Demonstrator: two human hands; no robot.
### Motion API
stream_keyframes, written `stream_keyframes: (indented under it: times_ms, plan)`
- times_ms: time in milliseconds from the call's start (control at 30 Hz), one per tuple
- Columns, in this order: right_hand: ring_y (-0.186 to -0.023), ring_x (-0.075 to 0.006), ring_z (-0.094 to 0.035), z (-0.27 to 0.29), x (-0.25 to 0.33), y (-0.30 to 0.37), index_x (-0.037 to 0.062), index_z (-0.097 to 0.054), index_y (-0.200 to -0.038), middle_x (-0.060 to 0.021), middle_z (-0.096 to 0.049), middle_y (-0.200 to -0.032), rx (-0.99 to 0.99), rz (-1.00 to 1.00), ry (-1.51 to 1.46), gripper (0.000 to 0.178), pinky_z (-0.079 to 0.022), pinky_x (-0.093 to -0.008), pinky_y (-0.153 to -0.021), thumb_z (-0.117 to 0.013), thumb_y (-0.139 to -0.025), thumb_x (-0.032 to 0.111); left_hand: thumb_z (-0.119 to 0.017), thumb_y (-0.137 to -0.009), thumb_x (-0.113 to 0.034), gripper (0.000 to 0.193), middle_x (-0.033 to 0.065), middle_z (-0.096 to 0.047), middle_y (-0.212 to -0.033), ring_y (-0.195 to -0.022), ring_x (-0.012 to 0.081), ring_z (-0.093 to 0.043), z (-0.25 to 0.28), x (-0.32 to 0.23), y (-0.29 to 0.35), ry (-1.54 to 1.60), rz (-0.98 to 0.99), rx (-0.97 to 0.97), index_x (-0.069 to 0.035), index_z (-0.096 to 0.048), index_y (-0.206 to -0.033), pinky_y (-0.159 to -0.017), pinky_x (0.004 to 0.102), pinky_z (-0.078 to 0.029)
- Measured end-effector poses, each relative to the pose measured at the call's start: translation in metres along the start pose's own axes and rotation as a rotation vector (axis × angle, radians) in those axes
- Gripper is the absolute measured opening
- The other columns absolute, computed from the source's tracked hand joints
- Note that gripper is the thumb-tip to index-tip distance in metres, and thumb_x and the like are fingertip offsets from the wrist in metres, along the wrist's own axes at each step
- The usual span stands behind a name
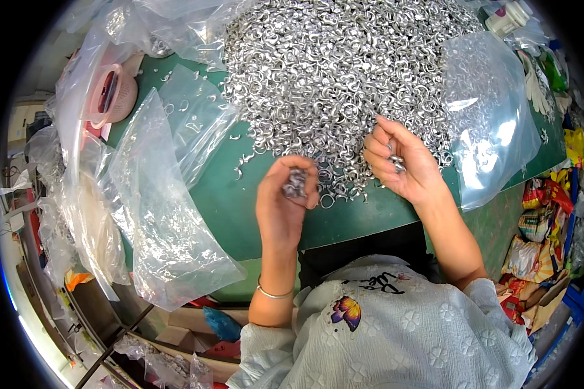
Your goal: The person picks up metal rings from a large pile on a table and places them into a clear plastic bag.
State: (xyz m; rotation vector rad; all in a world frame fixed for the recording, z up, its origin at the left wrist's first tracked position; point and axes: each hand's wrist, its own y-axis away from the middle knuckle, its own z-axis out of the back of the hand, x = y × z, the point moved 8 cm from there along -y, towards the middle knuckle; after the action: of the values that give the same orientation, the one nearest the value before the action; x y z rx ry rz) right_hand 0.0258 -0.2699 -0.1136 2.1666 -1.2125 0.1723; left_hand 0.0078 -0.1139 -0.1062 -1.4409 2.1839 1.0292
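Note:
A big heap of small silver metal rings (331, 71) covers the far half of a green table (233, 207). My left hand (284, 198) is curled around a fistful of these rings at the heap's near edge. My right hand (399, 159) is cupped at the heap's near right edge, with a few rings pinched between its fingers and palm. Loose rings lie scattered on the green surface between and in front of both hands.
Clear plastic bags (162, 214) drape over the table's left side. Another clear bag (489, 120) lies on the heap's right. A pink round container (113, 94) sits far left, a white bottle (506, 16) far right. Colourful packets (541, 220) pile up on the floor at right.

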Motion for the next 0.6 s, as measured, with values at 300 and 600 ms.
stream_keyframes:
  times_ms: [300, 600]
  plan:
    - [-0.047, -0.018, -0.05, -0.036, 0.044, 0.012, 0.0067, -0.063, -0.097, -0.0037, -0.054, -0.061, -0.277, 0.88, 1.554, 0.019, -0.042, -0.0301, -0.046, -0.068, -0.079, 0.008, -0.065, -0.083, -0.01, 0.012, 0.0093, -0.057, -0.063, -0.054, 0.0223, -0.054, -0.014, -0.043, -0.019, -1.41, -0.6, -0.393, -0.003, -0.061, -0.092, -0.051, 0.0332, -0.041]
    - [-0.044, -0.0125, -0.039, -0.047, 0.039, 0.018, 0.0032, -0.065, -0.09, -0.0058, -0.044, -0.051, -0.165, 0.823, 1.68, 0.013, -0.032, -0.0279, -0.043, -0.068, -0.079, 0.006, -0.061, -0.087, -0.015, 0.017, 0.0082, -0.054, -0.063, -0.049, 0.014, -0.045, -0.002, -0.034, -0.024, -0.958, -0.368, -0.183, -0.003, -0.053, -0.096, -0.044, 0.0274, -0.036]
